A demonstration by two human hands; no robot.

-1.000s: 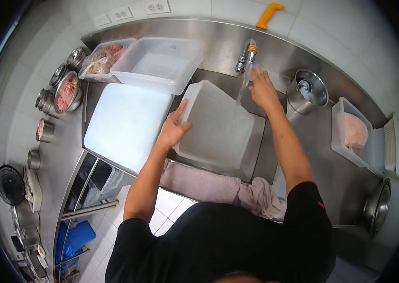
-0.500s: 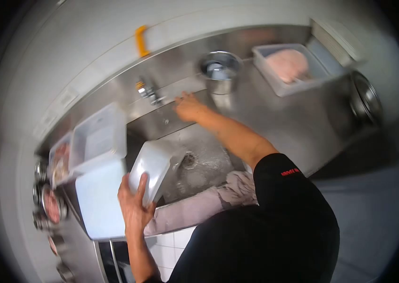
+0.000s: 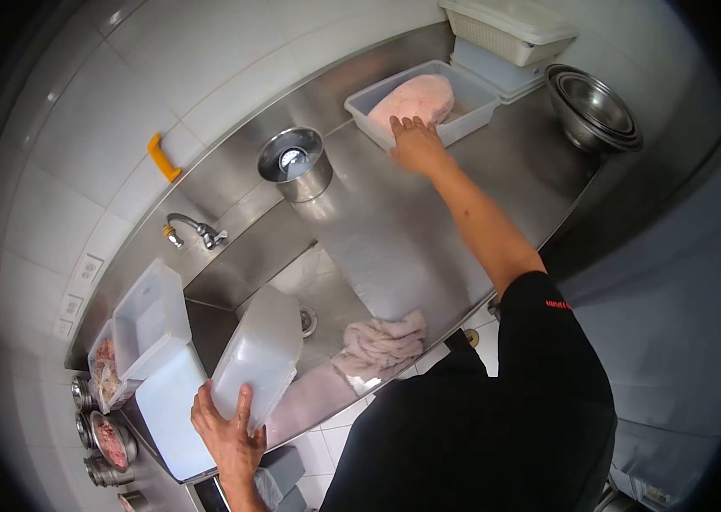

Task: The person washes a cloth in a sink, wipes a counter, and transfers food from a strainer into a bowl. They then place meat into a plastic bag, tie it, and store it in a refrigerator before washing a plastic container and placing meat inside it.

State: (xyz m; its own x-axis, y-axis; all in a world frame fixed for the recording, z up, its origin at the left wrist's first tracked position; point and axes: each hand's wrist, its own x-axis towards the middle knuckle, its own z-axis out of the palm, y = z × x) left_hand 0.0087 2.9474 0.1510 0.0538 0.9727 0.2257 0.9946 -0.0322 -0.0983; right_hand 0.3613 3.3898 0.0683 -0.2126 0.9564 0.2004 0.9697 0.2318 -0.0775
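Note:
A translucent plastic container (image 3: 262,346), tilted over the sink (image 3: 326,294), is gripped at its lower end by my left hand (image 3: 231,427), thumb on its outer face. My right arm is stretched out to the far side of the counter. There my right hand (image 3: 418,147) reaches over the near wall of a plastic tub (image 3: 475,121), fingers extended at a big pale pink piece of meat (image 3: 416,98). Its fingertips overlap the meat's lower edge.
A faucet (image 3: 198,230) stands behind the sink, with a steel pot (image 3: 309,175) right of it. A crumpled cloth (image 3: 382,346) lies on the front edge. Nested steel bowls (image 3: 595,107) sit far right. At left are a light blue board (image 3: 174,410), an upright container (image 3: 151,320) and bowls of meat (image 3: 111,442).
My right hand has moved from beside the faucet across to the meat tub on the right. The view has swung right. My left hand still holds the container over the sink.

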